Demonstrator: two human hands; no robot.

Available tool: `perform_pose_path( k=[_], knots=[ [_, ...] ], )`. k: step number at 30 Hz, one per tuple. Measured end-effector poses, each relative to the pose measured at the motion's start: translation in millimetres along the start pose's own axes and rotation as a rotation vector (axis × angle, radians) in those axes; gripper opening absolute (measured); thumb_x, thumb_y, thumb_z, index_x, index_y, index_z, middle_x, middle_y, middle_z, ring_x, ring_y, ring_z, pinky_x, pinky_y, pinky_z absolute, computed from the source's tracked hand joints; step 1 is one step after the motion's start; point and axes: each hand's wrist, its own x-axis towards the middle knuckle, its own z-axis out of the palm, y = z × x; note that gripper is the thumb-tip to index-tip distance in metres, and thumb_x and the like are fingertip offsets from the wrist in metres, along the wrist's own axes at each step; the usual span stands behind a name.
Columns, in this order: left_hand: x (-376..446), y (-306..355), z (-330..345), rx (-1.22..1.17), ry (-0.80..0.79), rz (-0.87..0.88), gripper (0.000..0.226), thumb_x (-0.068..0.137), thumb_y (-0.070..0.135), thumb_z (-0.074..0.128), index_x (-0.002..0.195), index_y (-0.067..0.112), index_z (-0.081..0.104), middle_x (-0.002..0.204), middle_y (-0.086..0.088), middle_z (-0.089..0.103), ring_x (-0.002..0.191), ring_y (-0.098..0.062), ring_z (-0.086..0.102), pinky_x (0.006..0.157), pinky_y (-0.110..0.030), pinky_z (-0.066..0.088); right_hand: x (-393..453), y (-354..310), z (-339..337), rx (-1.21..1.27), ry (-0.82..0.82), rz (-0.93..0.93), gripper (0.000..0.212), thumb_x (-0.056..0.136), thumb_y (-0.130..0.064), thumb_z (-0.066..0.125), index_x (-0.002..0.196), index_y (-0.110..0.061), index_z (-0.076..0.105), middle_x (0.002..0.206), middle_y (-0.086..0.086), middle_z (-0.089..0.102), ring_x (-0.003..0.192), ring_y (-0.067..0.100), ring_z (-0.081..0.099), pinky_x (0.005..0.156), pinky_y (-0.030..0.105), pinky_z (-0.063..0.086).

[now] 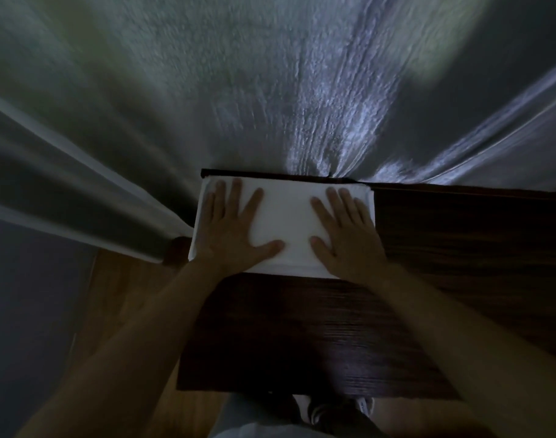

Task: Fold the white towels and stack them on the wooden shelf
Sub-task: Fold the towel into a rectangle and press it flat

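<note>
Both hands (283,235) flat on folded towel (286,216), shelf (302,327).

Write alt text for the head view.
Both hands, left hand and right hand, lie flat, fingers spread, on a folded white towel at the back left corner of a dark wooden shelf, against a textured wall.

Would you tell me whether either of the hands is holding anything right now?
Nothing is gripped: left hand and right hand lie flat, fingers spread, on the folded white towel.
</note>
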Motion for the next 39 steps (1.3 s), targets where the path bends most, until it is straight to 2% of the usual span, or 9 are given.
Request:
perform_pose_path(
  k=[2, 5, 8, 13, 17, 23, 28, 34, 39],
  knots=[
    [4, 11, -5, -0.027, -0.003, 0.002, 0.102, 0.082, 0.088, 0.025, 0.162, 0.027, 0.005, 0.169, -0.014, -0.009, 0.154, -0.04, -0.011, 0.123, -0.059, 0.0, 7, -8, -8, 0.025, 0.013, 0.011, 0.076, 0.1, -0.057, 0.035, 0.163, -0.018, 0.019, 0.17, 0.019, 0.006, 0.158, 0.037, 0.001, 0.127, 0.054, 0.007],
    [13, 37, -8, 0.014, 0.069, 0.169, 0.083, 0.096, 0.067, 0.029, 0.16, 0.015, 0.019, 0.168, -0.017, 0.007, 0.154, -0.042, 0.002, 0.121, -0.064, 0.009, 27, -27, -15, 0.106, 0.076, -0.044, 0.068, 0.101, -0.038, 0.041, 0.161, -0.01, 0.024, 0.169, 0.022, 0.012, 0.157, 0.037, 0.007, 0.128, 0.05, 0.008],
    [17, 42, -2, 0.017, 0.062, 0.153, 0.079, 0.096, 0.066, 0.03, 0.16, 0.021, 0.022, 0.168, -0.013, 0.012, 0.154, -0.041, 0.004, 0.12, -0.065, 0.01, 35, -35, -7, 0.133, 0.042, -0.082, 0.065, 0.103, -0.026, 0.042, 0.162, -0.01, 0.021, 0.169, 0.018, 0.012, 0.158, 0.034, 0.006, 0.128, 0.052, 0.009],
    [11, -21, 6, 0.031, 0.072, 0.027, 0.101, 0.083, 0.089, 0.031, 0.162, 0.029, 0.008, 0.169, -0.01, 0.004, 0.156, -0.032, 0.002, 0.124, -0.057, 0.003, 24, 4, 3, 0.049, 0.092, -0.086, 0.068, 0.104, -0.051, 0.035, 0.163, -0.02, 0.021, 0.171, 0.012, 0.014, 0.159, 0.029, 0.008, 0.128, 0.049, 0.008],
    [10, -34, 6, -0.044, 0.03, 0.031, 0.106, 0.08, 0.091, 0.034, 0.161, 0.033, 0.002, 0.17, -0.006, -0.003, 0.156, -0.026, -0.003, 0.12, -0.067, 0.009, 18, 24, 7, 0.053, 0.118, -0.092, 0.074, 0.102, -0.06, 0.031, 0.163, -0.019, 0.02, 0.171, 0.014, 0.012, 0.159, 0.03, 0.006, 0.128, 0.047, 0.008],
    [4, -41, 4, -0.095, 0.095, 0.12, 0.119, 0.071, 0.094, 0.043, 0.162, 0.025, 0.009, 0.167, -0.018, -0.013, 0.152, -0.043, -0.016, 0.12, -0.066, 0.0, 20, 26, 5, 0.045, -0.059, -0.143, 0.122, 0.073, -0.099, 0.033, 0.164, -0.026, 0.0, 0.17, 0.018, -0.013, 0.156, 0.037, -0.016, 0.123, 0.063, 0.001],
    [8, -47, 6, -0.081, 0.02, 0.142, 0.138, 0.057, 0.102, 0.048, 0.162, 0.026, 0.001, 0.167, -0.017, -0.016, 0.15, -0.046, -0.019, 0.119, -0.069, 0.006, 22, 24, 6, 0.035, -0.105, -0.12, 0.133, 0.061, -0.105, 0.036, 0.163, -0.031, -0.008, 0.168, 0.018, -0.021, 0.154, 0.039, -0.021, 0.121, 0.068, 0.001],
    [17, -43, 4, -0.075, -0.102, 0.033, 0.141, 0.047, 0.107, 0.043, 0.158, 0.039, -0.013, 0.167, -0.008, -0.019, 0.15, -0.039, -0.024, 0.118, -0.062, 0.002, 28, 23, 2, 0.027, -0.182, -0.095, 0.136, 0.057, -0.107, 0.037, 0.161, -0.035, -0.012, 0.169, 0.014, -0.018, 0.155, 0.034, -0.021, 0.124, 0.061, -0.004],
    [14, -37, -15, -0.144, -0.133, -0.005, 0.129, 0.059, 0.103, 0.041, 0.158, 0.036, -0.01, 0.167, -0.005, -0.02, 0.152, -0.033, -0.023, 0.122, -0.056, 0.0, 23, 12, -24, 0.001, -0.257, -0.072, 0.122, 0.068, -0.103, 0.017, 0.161, -0.03, -0.014, 0.167, 0.016, -0.026, 0.154, 0.032, -0.027, 0.124, 0.059, -0.006]
  ],
)
